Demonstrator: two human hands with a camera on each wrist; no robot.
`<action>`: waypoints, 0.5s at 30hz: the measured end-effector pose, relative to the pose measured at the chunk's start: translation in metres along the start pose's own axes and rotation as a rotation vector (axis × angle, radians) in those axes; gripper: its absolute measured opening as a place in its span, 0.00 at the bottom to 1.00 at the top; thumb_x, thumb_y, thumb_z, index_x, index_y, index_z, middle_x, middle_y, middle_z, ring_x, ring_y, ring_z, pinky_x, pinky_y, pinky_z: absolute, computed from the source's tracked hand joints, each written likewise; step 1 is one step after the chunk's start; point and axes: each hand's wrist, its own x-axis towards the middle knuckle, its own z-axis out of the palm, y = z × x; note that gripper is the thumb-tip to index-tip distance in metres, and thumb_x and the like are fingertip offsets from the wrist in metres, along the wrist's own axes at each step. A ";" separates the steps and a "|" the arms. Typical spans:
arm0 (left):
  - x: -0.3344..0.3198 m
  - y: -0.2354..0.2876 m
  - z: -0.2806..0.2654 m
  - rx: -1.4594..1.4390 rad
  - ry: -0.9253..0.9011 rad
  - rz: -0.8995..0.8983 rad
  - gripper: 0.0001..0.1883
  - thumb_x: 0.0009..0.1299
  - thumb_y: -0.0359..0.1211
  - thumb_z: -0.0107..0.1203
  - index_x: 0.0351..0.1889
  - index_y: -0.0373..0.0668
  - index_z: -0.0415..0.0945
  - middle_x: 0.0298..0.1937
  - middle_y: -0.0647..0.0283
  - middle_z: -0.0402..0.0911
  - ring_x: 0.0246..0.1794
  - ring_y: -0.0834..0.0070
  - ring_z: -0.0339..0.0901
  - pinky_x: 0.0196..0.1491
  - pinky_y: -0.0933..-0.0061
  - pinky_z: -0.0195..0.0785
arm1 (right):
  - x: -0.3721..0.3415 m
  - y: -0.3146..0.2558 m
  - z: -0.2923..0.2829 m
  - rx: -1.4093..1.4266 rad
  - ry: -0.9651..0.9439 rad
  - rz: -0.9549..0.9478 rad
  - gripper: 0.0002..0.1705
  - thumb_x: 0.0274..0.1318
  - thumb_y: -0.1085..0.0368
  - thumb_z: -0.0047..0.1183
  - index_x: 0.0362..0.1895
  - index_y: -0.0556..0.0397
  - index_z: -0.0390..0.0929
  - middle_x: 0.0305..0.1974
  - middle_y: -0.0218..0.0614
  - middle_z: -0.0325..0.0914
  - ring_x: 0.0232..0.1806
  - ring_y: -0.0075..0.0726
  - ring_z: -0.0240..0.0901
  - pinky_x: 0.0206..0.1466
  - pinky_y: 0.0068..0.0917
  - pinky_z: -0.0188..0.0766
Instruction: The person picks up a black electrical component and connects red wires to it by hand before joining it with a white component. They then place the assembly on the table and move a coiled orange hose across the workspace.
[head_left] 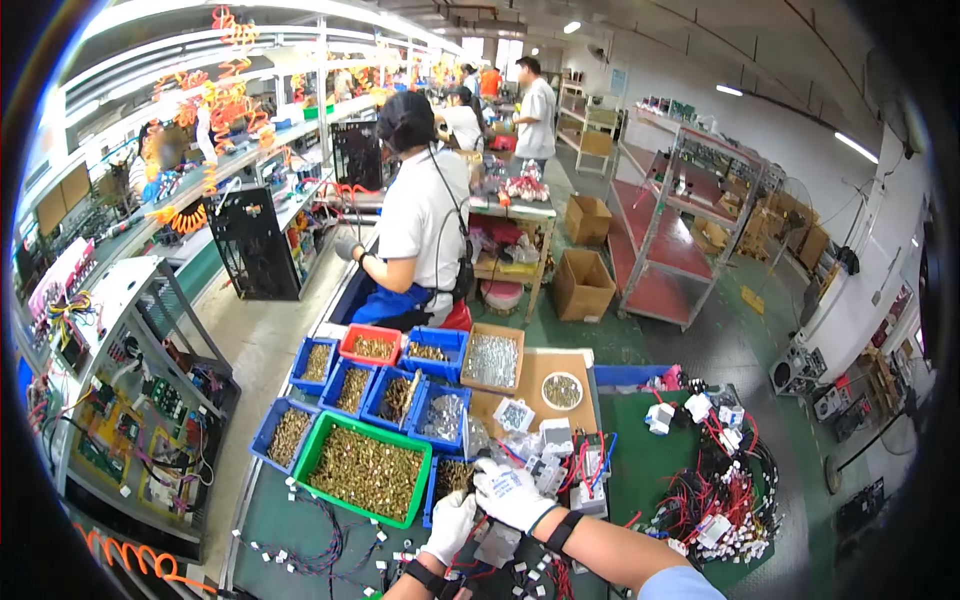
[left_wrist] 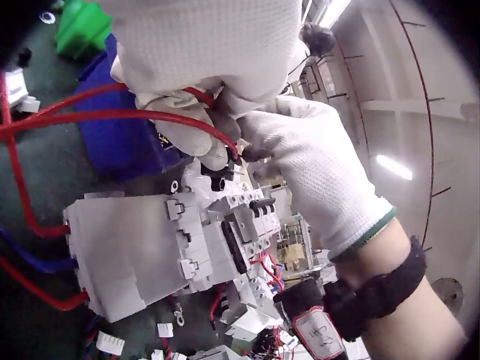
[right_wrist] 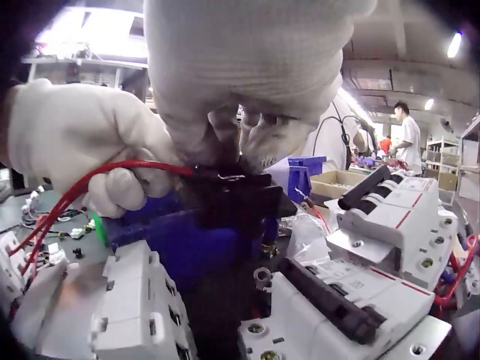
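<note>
Right wrist view: near the blue bin (right_wrist: 176, 244), the left hand (right_wrist: 105, 135) curls round the red wire (right_wrist: 154, 164) while the right hand (right_wrist: 247, 75) pinches close to its end, so I'd brace the wire and align that end squarely.

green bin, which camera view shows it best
The head view: the green bin shows whole there, filled with small brass-coloured metal parts. The left wrist view catches only part of it, blurred, at the top left; the right wrist view, just a green sliver below the left hand.
</note>
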 end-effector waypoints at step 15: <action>-0.009 0.028 -0.002 -0.008 -0.046 -0.069 0.11 0.73 0.34 0.50 0.33 0.35 0.75 0.23 0.59 0.78 0.20 0.75 0.77 0.24 0.72 0.68 | -0.016 0.016 0.023 0.392 0.288 0.006 0.09 0.54 0.68 0.52 0.40 0.53 0.80 0.52 0.47 0.75 0.55 0.53 0.72 0.59 0.41 0.70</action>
